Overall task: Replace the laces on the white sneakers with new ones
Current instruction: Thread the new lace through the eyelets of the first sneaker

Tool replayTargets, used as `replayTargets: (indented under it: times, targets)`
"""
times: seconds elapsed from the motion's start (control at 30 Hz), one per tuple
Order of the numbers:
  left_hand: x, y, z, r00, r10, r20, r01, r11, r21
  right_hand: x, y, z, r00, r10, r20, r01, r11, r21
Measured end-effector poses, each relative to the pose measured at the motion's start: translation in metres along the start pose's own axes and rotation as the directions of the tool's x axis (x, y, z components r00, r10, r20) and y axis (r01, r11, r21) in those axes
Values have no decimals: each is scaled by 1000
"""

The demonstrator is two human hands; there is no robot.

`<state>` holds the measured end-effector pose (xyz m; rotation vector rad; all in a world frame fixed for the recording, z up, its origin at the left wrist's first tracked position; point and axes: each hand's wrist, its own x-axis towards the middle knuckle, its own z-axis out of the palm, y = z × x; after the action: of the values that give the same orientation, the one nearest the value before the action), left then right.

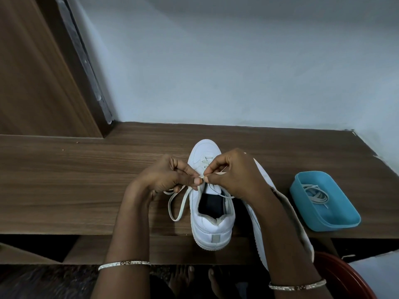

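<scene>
1. Head view: the wooden table [86, 190] crosses the middle of the frame, and all the work lies on its right half.
2. One white sneaker [212, 229] stands upright at the lower centre, heel toward the bottom edge and toe pointing up in the frame. A second sneaker [264, 173] lies just to its right, mostly hidden behind the right forearm.
3. A blue tray [336, 221] sits at the right of the frame, apart from the shoes, and holds loose laces [317, 195]. I cannot tell if these are the old or the new ones.
4. The left hand [166, 175] and the right hand [233, 173] meet above the opening of the upright sneaker. Each one pinches the lace between thumb and forefinger, with the other fingers curled in.
5. The lace [176, 206] already crosses the holes near the toe. A long loop of it lies on the table to the left of the shoe.
6. I judge the step to be working the lace through an upper hole. To do it well:
   - keep the lace flat and not twisted at the pinch;
   - feed the stiff tip straight into the hole;
   - pull gently so the shoe does not slide;
   - take up the slack of the loop little by little, so both ends stay equal.
</scene>
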<state>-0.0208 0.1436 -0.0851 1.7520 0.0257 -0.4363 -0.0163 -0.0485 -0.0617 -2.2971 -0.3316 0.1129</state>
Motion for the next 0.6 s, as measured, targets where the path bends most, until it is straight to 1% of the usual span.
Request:
replayTargets:
  times: [0.13, 0.3, 0.47, 0.6]
  targets:
    - [-2, 2, 1, 1000, 8, -1, -8, 1000, -8, -1, -4, 4, 999, 9, -36, -14, 991, -130]
    - [-1, -2, -2, 1000, 22, 4, -22, 1000, -10, -3, -6, 12, 996, 24, -87, -40, 980, -195]
    - [2, -9, -5, 999, 26, 19, -26, 999, -26, -1, 2, 9, 993, 103, -64, -105, 994, -28]
    - [4, -10, -5, 998, 54, 17, -54, 998, 17, -1, 6, 10, 993, 103, -56, -102, 995, 22]
